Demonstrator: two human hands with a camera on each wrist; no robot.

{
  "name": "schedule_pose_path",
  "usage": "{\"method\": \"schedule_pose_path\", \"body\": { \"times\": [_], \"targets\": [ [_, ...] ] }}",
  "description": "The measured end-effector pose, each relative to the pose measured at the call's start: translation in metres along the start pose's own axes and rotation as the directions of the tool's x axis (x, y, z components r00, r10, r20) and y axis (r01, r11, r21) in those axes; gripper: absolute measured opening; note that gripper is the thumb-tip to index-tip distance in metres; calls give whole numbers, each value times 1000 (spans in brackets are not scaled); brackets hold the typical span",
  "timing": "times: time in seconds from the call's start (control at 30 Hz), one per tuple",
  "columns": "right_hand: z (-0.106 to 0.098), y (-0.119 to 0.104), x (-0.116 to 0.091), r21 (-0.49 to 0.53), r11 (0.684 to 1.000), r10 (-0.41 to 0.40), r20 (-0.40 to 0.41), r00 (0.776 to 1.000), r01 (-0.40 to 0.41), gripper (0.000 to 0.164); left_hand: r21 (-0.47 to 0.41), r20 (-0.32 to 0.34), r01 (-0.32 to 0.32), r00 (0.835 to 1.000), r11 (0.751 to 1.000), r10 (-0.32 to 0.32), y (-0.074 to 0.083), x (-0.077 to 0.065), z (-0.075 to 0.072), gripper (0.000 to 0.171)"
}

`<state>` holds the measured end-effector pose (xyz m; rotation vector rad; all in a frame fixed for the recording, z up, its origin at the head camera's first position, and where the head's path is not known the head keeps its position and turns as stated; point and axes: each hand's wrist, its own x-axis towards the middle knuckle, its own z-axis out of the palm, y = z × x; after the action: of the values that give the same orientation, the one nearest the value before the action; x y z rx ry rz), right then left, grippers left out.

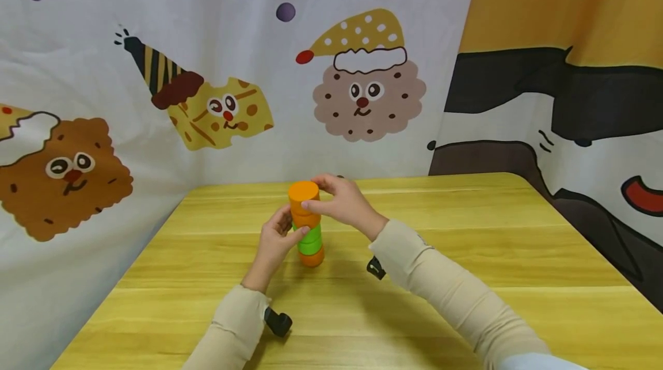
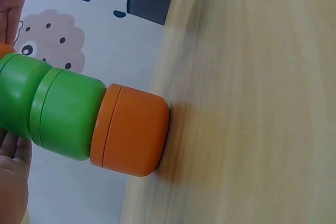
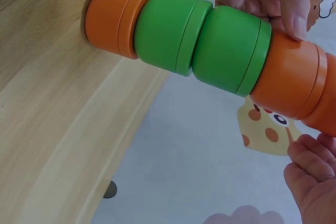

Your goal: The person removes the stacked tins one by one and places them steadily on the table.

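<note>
Several small round lidded jars form an upright, single-column stack on the table. An orange jar [image 2: 134, 129] is at the bottom, with a lower green jar [image 3: 170, 32] and an upper green jar [image 3: 231, 51] over it. Above these come a second orange jar [image 3: 291, 74] and the top orange jar [image 1: 304, 191]. My left hand [image 1: 274, 240] grips the stack from the left around the second orange jar, its thumb on the near side. From the right, my right hand [image 1: 347, 203] holds the top orange jar between thumb and fingers; its far fingers are partly hidden.
The stack stands on a light wooden table [image 1: 414, 318], toward its back half. Close behind the table's far edge hangs a white curtain [image 1: 238, 25] printed with cartoon biscuits and cheese. Black wrist mounts [image 1: 278, 322] stick out from the beige sleeves [image 1: 445, 278].
</note>
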<state>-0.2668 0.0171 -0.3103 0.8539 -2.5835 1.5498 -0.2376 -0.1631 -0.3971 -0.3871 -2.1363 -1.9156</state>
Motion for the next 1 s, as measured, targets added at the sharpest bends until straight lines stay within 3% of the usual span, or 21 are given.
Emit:
{"method": "schedule_pose_path", "body": {
  "times": [0.3, 0.63, 1.0],
  "targets": [
    [1, 1, 1, -6, 1000, 19, -18, 1000, -19, 39, 22, -2, 14, 1000, 1000, -14, -1, -1, 1, 48],
    [0, 6, 0, 17, 1000, -18, -73, 997, 19, 36, 9, -10, 10, 1000, 1000, -10, -2, 0, 2, 47],
    [-15, 3, -3, 50, 998, -21, -139, 990, 28, 39, 10, -14, -7, 1000, 1000, 7, -4, 1, 1, 49]
  ]
}}
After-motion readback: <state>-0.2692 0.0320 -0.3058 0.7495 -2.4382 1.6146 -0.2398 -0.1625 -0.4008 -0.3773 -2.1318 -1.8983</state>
